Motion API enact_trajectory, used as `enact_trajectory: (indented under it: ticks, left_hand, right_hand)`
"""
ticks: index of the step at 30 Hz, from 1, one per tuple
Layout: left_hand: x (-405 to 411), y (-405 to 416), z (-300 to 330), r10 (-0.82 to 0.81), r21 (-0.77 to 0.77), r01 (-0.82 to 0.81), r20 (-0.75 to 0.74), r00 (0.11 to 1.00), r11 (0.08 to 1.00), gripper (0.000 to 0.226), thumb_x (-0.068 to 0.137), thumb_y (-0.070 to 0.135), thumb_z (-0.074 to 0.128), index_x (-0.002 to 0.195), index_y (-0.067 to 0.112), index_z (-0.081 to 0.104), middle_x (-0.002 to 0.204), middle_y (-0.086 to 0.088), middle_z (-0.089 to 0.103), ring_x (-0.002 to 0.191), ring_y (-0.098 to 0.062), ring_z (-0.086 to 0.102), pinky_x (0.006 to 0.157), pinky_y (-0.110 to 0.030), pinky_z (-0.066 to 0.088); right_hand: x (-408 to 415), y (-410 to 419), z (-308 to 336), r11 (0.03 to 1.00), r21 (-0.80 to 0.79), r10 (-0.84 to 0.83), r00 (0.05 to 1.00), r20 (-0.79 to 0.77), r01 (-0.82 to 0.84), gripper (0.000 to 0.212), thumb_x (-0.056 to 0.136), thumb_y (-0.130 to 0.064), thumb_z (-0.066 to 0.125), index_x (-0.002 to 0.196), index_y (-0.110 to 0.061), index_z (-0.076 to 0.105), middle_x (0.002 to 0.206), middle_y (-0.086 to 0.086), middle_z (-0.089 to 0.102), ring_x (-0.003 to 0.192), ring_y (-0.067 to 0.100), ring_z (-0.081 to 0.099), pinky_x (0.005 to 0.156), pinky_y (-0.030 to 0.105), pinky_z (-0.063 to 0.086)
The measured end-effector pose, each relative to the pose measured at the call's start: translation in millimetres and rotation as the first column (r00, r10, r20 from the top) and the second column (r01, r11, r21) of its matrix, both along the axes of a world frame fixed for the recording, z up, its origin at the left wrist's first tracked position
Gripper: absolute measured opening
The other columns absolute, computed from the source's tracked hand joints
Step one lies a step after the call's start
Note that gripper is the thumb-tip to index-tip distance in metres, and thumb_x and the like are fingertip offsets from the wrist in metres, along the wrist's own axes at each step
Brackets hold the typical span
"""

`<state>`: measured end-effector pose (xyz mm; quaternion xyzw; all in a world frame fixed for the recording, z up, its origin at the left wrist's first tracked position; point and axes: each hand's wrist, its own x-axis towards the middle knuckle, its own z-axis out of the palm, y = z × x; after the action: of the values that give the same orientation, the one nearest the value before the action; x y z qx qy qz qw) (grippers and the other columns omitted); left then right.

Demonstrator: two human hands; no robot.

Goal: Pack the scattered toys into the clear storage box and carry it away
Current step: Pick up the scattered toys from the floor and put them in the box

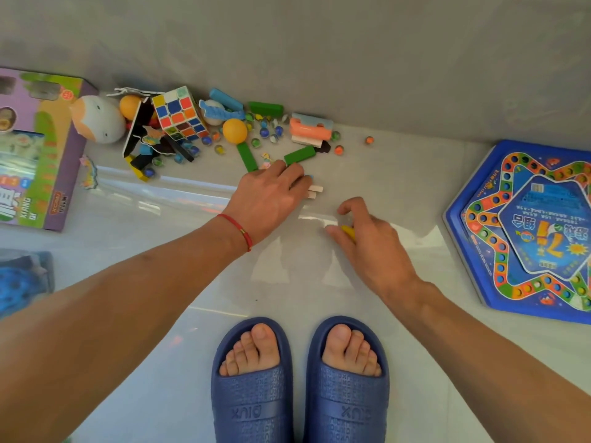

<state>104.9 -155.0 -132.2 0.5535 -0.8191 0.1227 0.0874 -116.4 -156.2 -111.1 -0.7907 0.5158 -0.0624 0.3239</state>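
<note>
Scattered toys lie along the grey wall: a Rubik's cube (179, 113), an orange ball (235, 130), a white egg-shaped figure (99, 119), green blocks (248, 156), a stack of pink and white blocks (308, 132) and several marbles (264, 132). My left hand (271, 193) reaches down beside a green block (299, 155), its fingers curled over pale blocks (315, 188) that stick out past the fingertips. My right hand (367, 241) pinches a yellow block (348, 231) low over the floor. A glossy clear edge (166, 183), apparently the storage box's rim, runs under my left forearm.
A purple toy carton (38, 148) lies at the left. A blue hexagonal board game (524, 231) lies at the right. My feet in blue slippers (252, 385) stand on the pale tiled floor. Something blue and blurred (22, 279) sits at the left edge.
</note>
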Motion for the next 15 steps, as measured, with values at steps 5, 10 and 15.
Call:
enact_trajectory:
  ticks: [5, 10, 15]
  left_hand:
    - [-5, 16, -6, -0.024, 0.014, 0.025, -0.061, 0.998, 1.000, 0.027, 0.092, 0.013, 0.065, 0.118, 0.006, 0.066, 0.106, -0.012, 0.066, 0.082, -0.028, 0.062, 0.055, -0.037, 0.053]
    - [-11, 20, -7, -0.058, 0.031, 0.059, -0.014, 0.998, 0.998, 0.029, 0.096, 0.014, 0.055, 0.122, 0.002, 0.063, 0.109, -0.015, 0.065, 0.080, -0.030, 0.061, 0.057, -0.038, 0.053]
    - [-16, 19, -4, -0.040, 0.058, 0.038, 0.032, 0.999, 0.998, 0.026, 0.095, 0.005, 0.055, 0.120, 0.001, 0.062, 0.104, -0.016, 0.063, 0.077, -0.029, 0.059, 0.053, -0.037, 0.050]
  right_hand:
    - [2, 18, -14, 0.959, -0.188, 0.168, 0.960, -0.222, -0.212, 0.021, 0.102, -0.031, 0.049, 0.101, -0.010, 0.051, 0.078, 0.009, 0.057, 0.057, 0.037, 0.058, 0.051, 0.041, 0.050]
    - [-1, 19, -10, 0.996, -0.088, 0.023, 0.999, -0.037, -0.026, 0.009, 0.096, -0.019, 0.062, 0.093, -0.011, 0.059, 0.079, 0.005, 0.058, 0.063, 0.025, 0.057, 0.057, 0.035, 0.051]
    - [-1, 6, 11, 0.535, 0.745, -0.712, 0.687, 0.144, 0.398, 0.019, 0.095, -0.020, 0.061, 0.092, -0.003, 0.068, 0.069, 0.004, 0.056, 0.051, 0.013, 0.042, 0.045, 0.025, 0.035]
